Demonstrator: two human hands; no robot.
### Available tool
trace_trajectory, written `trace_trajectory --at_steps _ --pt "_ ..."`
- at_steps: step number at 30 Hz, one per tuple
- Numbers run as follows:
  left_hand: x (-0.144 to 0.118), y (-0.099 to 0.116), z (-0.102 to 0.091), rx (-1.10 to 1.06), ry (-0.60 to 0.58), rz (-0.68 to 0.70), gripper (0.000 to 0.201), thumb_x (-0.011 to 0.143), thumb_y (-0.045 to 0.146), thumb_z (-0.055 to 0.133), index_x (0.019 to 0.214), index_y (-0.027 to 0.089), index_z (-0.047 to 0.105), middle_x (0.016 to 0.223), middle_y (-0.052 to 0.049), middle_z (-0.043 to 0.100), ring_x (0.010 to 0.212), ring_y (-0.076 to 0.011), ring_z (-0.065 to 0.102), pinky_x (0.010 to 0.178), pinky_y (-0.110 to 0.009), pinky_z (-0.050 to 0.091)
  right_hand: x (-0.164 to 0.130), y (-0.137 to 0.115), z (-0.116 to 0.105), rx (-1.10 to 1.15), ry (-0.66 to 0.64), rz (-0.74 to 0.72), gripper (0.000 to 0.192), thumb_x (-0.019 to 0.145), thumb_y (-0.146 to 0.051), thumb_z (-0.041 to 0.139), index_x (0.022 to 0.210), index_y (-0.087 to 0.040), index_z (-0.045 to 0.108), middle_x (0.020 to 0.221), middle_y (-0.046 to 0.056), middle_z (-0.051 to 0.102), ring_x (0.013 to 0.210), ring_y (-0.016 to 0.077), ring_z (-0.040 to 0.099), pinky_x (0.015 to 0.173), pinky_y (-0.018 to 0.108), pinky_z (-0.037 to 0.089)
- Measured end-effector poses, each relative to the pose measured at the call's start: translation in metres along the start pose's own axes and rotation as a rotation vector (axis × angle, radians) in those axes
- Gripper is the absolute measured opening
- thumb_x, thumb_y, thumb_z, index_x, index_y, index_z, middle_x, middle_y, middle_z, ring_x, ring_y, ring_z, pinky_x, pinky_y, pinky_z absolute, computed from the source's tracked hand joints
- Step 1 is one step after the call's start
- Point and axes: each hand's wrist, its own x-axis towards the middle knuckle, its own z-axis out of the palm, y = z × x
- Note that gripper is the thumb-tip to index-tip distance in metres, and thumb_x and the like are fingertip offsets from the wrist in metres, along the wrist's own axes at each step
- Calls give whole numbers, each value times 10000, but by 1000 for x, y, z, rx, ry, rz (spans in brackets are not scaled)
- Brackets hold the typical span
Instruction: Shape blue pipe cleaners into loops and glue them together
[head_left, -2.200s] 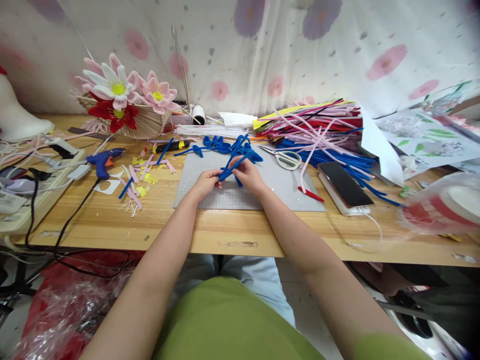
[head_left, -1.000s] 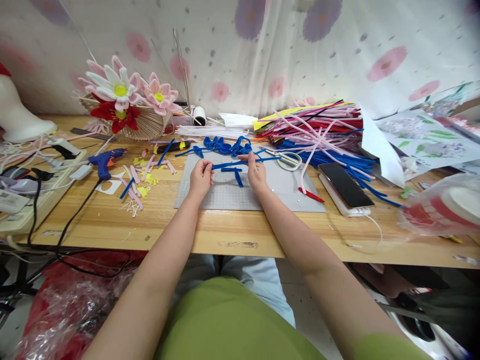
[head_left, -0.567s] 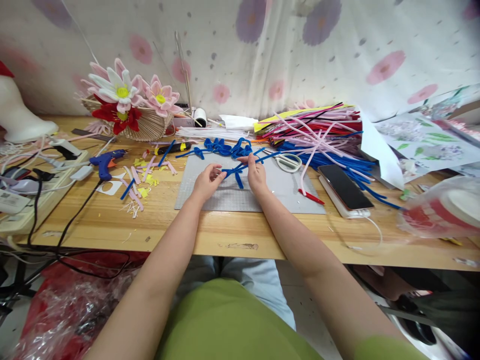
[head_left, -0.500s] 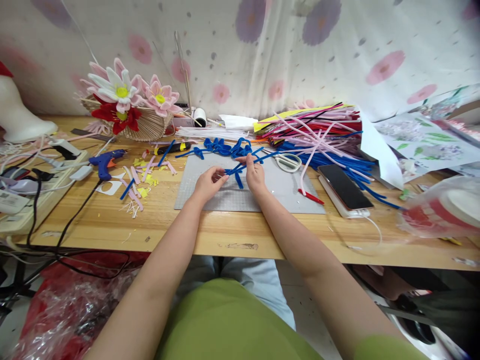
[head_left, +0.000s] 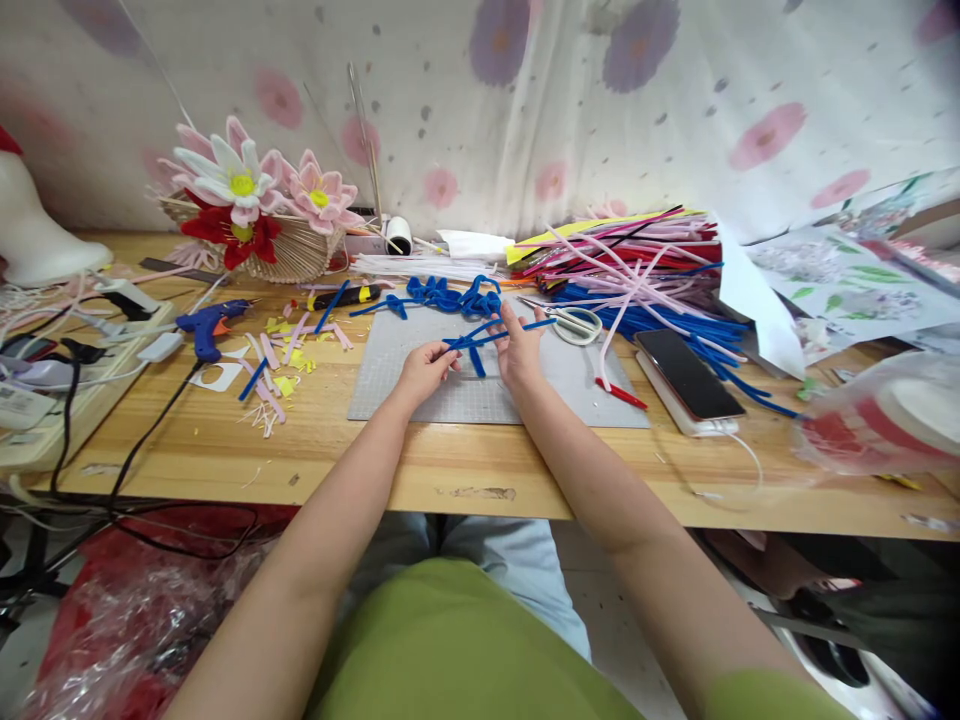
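A thin, fuzzy blue craft stem (head_left: 465, 341), apparently folded or doubled with another, is held just above a flat grey gridded cutting mat (head_left: 465, 405) on the pale wooden desk (head_left: 315, 460). Its left end is pinched between the thumb and fingertips of the left hand (head_left: 448, 354), seemingly so that the meeting strands are kept steady. Its right part is laid across the right hand (head_left: 517, 340), whose fingers are loosely parted and not visibly clamped on it; the length is probably being supported there rather than gripped. A short, straight blue fuzzy piece (head_left: 477, 362) is seen on the mat between the hands. A curled blue fuzzy chain of loops (head_left: 442, 293) is placed at the mat's far edge, presumably so that the near part is left for handwork. Scissors with pale green handles (head_left: 576, 325) are set at the far right, likely for easy reach, just beside a heap of long blue fuzzy stems (head_left: 637, 312). Both forearms are extended forward over the desk's near edge and angled inward; the left hand is curled, while the right is turned palm inward with its fingers pointed far.
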Motion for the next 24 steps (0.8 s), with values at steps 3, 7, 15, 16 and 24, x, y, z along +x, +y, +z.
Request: trace_trajectory --at_steps 3,7,15,16,24 --pt "0 -4 8 23 -1 41 128 743 249 514 756 150 594 657 0 610 430 -58 401 463 -210 319 5 -7 0 69 99 -31 628 688 -406 660 1195 -319 300 1217 52 448 963 121 610 827 321 518" --pt "-2 -8 14 189 -12 135 171 785 230 460 792 166 618 714 -9 637 480 -79 459 498 -216 346 2 -16 2 93 -61 88 398 723 -514 599 970 -232 466 919 26 601 804 127 639 743 299 540" --pt "-13 6 13 671 -12 189 269 834 342 461 763 212 685 664 -21 653 633 -159 554 565 -256 332 0 -38 12 348 115 474 466 878 -530 358 552 -200 314 409 -59 359 383 58 428 428 186 444" --pt "-14 7 15 714 -17 199 268 837 339 460 776 216 690 669 -22 657 640 -160 560 565 -256 329 1 -41 10 384 137 508 469 895 -504 338 545 -196 280 390 -69 309 343 46 365 373 163 392" --pt "-14 12 32 976 -52 327 287 855 304 428 785 210 690 811 -51 698 761 -175 609 626 -264 374 8 -55 -4 537 127 632 412 947 -290 251 555 -190 171 365 -96 152 273 27 132 244 147 112"
